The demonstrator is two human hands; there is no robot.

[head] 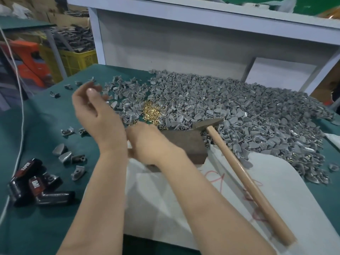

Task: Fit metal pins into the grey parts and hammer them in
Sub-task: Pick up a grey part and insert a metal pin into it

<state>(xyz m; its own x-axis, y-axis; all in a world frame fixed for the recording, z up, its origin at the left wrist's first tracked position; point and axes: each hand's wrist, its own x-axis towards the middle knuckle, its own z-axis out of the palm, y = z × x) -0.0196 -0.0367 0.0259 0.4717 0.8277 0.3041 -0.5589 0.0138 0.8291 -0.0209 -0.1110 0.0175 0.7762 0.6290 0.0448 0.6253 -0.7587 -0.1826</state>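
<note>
While hammer [239,172] lies beside block [184,144] | left hand [95,111] slack, empty, left of block | right hand [147,138] at pins [150,111] behind block, grip hidden | best pinch one pin.

Parts heap [239,111] fills upper right, pins [150,113] at its left edge, block [184,144] below them, hammer [239,168] right of that.

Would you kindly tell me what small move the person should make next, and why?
Probably the right hand should pinch one pin from the small heap of brass-coloured metal pins just beyond it. The left hand hangs open and seems empty, and the wooden-handled hammer lies untouched on the white cloth, so nothing looks ready to strike yet.
</note>
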